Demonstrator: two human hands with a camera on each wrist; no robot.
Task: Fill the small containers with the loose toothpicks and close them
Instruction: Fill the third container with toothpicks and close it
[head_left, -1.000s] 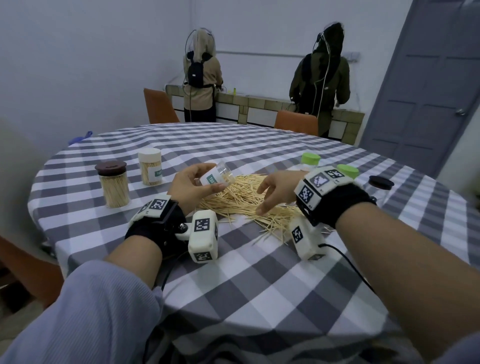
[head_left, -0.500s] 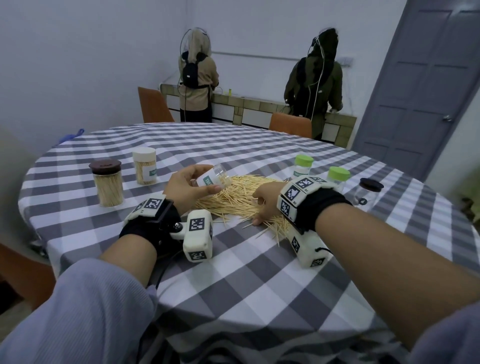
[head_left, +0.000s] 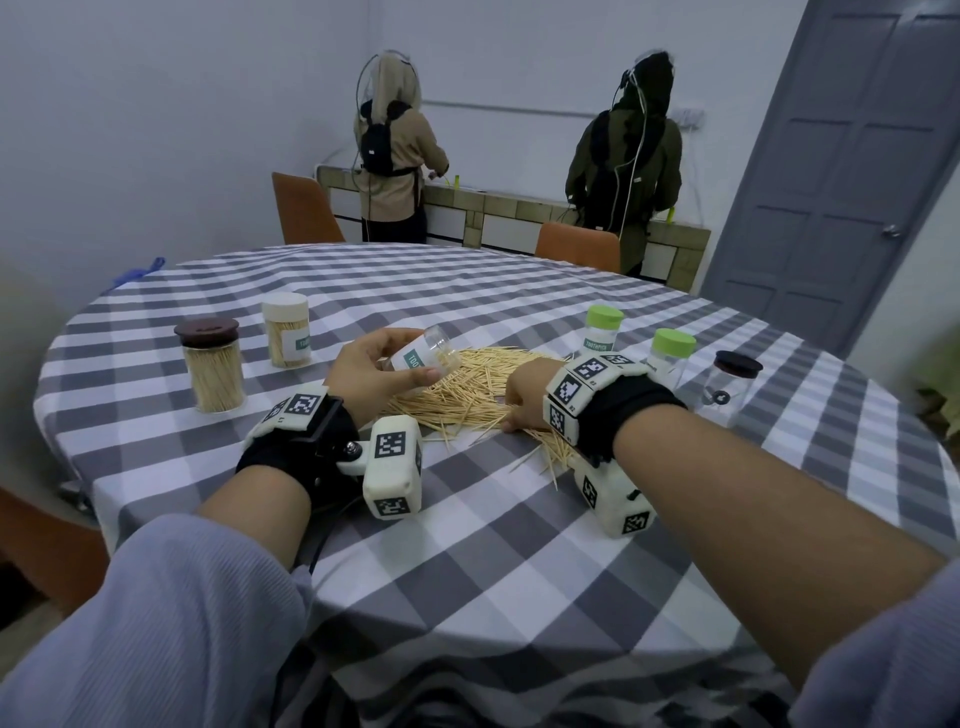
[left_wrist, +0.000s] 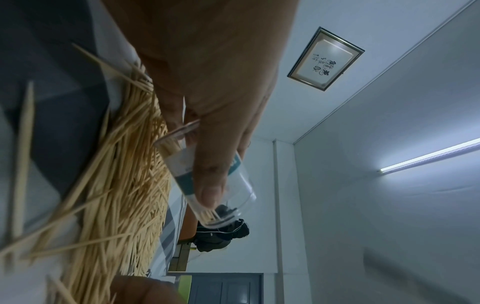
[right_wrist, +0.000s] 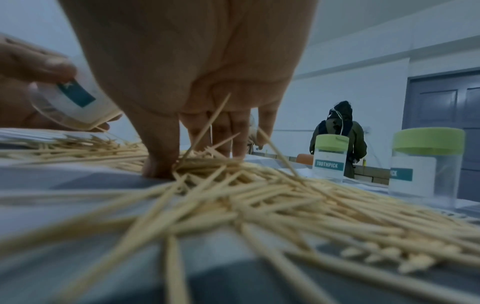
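A heap of loose toothpicks (head_left: 478, 384) lies on the checked tablecloth (head_left: 467, 545). My left hand (head_left: 410, 358) holds a small clear container (head_left: 439, 348) with a teal label just above the heap's left edge. It is tilted, its lidless mouth faces the heap, and a few toothpicks lie inside. The left wrist view shows my thumb across the container (left_wrist: 241, 185) beside the toothpicks (left_wrist: 124, 195). My right hand (head_left: 524, 400) is down on the heap. Its thumb and fingertips (right_wrist: 192, 156) pinch a bunch of toothpicks (right_wrist: 259, 195), some sticking up.
At the left stand a brown-lidded jar (head_left: 213, 369) and a white-lidded container (head_left: 287, 338), both full of toothpicks. Two green-lidded containers (head_left: 602, 330) (head_left: 672, 358) and a dark-lidded clear jar (head_left: 730, 387) stand right of the heap. Two people stand at a back counter.
My right hand dropped from hovering over the heap onto it, and its fingers closed into the toothpicks. The left hand kept holding the tilted container in place.
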